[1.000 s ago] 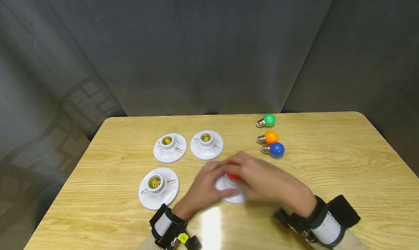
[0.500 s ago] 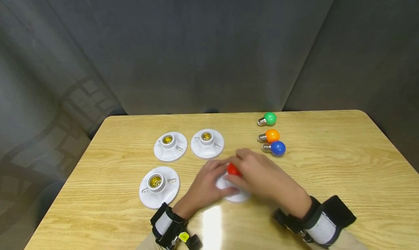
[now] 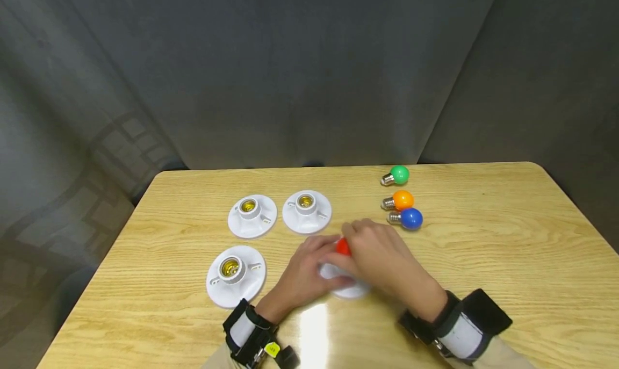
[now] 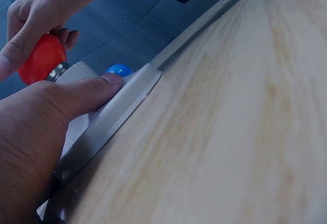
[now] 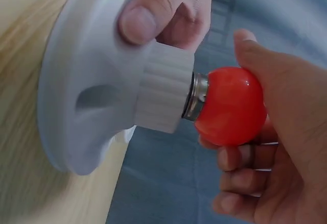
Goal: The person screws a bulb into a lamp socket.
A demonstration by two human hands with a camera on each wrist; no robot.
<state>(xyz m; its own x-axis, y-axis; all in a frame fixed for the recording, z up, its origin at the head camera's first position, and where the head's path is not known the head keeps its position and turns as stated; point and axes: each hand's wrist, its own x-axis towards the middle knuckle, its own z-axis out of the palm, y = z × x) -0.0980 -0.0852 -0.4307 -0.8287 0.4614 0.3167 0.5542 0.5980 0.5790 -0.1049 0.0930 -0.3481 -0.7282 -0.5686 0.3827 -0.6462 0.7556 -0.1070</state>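
A red light bulb [image 5: 231,106] stands in the socket of a white lamp holder [image 5: 102,81], part of its metal screw base still showing above the rim. My right hand [image 3: 379,253] has its fingers and thumb around the bulb; in the right wrist view several fingers curl along its underside and the thumb lies at its upper side. My left hand [image 3: 307,272] grips the holder's round base on the table, thumb [image 4: 97,92] pressed on the near side and fingers around the far side. In the head view the hands cover much of this holder [image 3: 350,291].
Three more white lamp holders with bare sockets, at back left [image 3: 242,226], back middle [image 3: 314,224] and front left [image 3: 242,288], lie on the wooden table [image 3: 508,240]. Green [image 3: 400,174], orange [image 3: 403,200] and blue [image 3: 412,218] bulbs lie behind the right hand.
The right hand has turned about the red bulb and its wrist has shifted left. The left hand keeps its hold on the lamp holder, and the other holders and bulbs stay put.
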